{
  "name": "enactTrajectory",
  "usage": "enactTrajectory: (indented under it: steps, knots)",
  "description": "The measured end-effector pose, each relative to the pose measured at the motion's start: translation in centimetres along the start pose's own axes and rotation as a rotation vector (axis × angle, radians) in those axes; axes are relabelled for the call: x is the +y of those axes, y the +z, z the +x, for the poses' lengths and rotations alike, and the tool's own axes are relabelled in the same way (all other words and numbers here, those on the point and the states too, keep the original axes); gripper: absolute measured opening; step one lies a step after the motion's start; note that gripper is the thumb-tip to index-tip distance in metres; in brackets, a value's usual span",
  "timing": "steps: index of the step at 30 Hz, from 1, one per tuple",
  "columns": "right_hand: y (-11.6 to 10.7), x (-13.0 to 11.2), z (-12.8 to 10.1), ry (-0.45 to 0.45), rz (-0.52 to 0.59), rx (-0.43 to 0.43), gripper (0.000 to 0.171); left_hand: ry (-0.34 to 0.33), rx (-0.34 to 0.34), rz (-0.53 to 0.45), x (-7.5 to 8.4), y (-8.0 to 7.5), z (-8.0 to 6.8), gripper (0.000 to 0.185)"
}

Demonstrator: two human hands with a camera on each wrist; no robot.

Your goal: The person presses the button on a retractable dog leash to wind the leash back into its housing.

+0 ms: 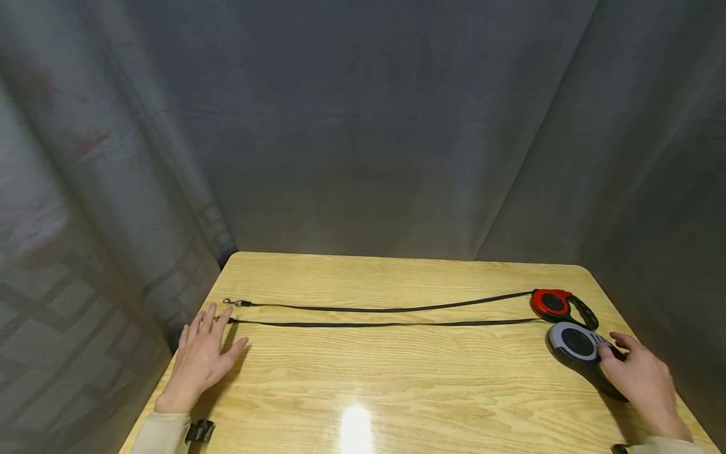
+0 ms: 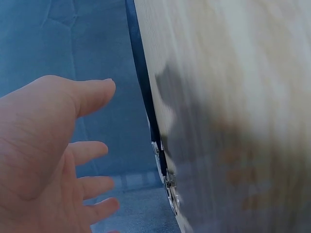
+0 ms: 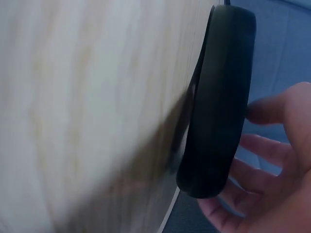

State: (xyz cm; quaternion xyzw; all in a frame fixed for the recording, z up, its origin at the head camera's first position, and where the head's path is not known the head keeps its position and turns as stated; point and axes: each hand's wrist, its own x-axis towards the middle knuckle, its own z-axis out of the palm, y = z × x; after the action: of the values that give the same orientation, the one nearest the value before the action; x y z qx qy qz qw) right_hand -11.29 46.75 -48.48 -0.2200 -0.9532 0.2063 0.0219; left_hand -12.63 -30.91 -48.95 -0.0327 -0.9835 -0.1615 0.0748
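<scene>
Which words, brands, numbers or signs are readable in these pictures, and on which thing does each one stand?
None can be read.
Red leash case: no text shows.
Grey leash case: no text shows; the buttons under the right hand are too small to tell.
Table: only wood grain.

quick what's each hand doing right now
Left hand: open, flat on the table by the leash clips.
Right hand: open, fingers at the grey leash, no grip yet.
</scene>
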Motion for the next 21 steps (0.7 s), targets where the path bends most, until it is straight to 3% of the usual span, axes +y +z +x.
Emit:
enactTrajectory:
  steps: [5, 8, 21]
  knots:
    - [-0.5, 0.1, -0.1, 0.198, -0.008, -0.089, 0.07, -0.001, -0.012, 0.02, 0.0, -0.1, 0.3, 0.078]
    - [-0.6, 0.2, -0.2, 0.255, -0.027, -0.129, 0.071, -0.006, -0.024, 0.028, -0.3, -0.1, 0.5, 0.078]
    - [-0.7, 0.9, 0.3, 0.236, -0.057, -0.201, 0.073, -0.055, -0.106, 0.027, -1.9, -0.5, 1.1, 0.081]
